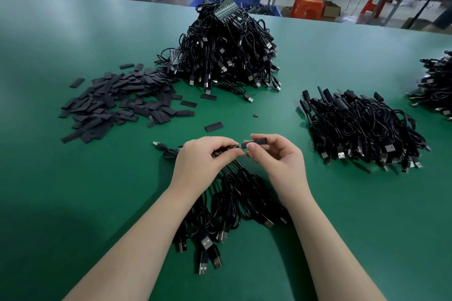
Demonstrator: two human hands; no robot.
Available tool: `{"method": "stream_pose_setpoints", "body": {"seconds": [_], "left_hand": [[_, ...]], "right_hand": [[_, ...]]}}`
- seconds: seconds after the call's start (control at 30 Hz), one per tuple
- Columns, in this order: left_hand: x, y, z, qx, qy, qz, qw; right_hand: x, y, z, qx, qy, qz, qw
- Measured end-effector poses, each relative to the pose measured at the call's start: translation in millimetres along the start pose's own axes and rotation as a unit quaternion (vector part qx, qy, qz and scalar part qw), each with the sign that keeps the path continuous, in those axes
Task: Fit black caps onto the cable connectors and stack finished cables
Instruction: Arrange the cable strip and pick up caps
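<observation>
A green worktop (73,190) carries everything. Toward its far edge rises the largest heap of black cables (227,51), uncapped. Toward the right edge lies a lower stack of finished cables (364,129), capped ends pointing to the far side. Left of the heap spreads a scatter of flat black caps (115,105). Near the front edge, under both wrists, lies a small bundle of cables (227,208). Above it, the left hand (200,161) grips a connector end (238,146) between curled fingers, and the right hand (274,156) pinches a black cap (258,142), its open end touching that connector.
</observation>
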State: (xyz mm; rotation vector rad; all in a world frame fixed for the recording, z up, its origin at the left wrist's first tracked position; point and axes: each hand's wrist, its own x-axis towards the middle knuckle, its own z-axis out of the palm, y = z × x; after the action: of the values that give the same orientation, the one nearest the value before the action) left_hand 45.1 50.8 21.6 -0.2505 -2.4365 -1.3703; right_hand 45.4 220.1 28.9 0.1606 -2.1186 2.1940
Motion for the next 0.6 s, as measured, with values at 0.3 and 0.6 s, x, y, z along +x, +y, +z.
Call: {"method": "stream_pose_setpoints", "body": {"seconds": [0.3,0.6], "left_hand": [[-1.3,-2.9,2.6,0.015,-0.041,0.08,0.996],[-0.8,-4.1,1.9,0.013,0.008,0.022,1.0]], "right_hand": [[1.7,0.3,-1.0,0.02,0.013,0.013,1.0],[1.3,1.5,0.9,0.032,0.02,0.01,0.999]]}}
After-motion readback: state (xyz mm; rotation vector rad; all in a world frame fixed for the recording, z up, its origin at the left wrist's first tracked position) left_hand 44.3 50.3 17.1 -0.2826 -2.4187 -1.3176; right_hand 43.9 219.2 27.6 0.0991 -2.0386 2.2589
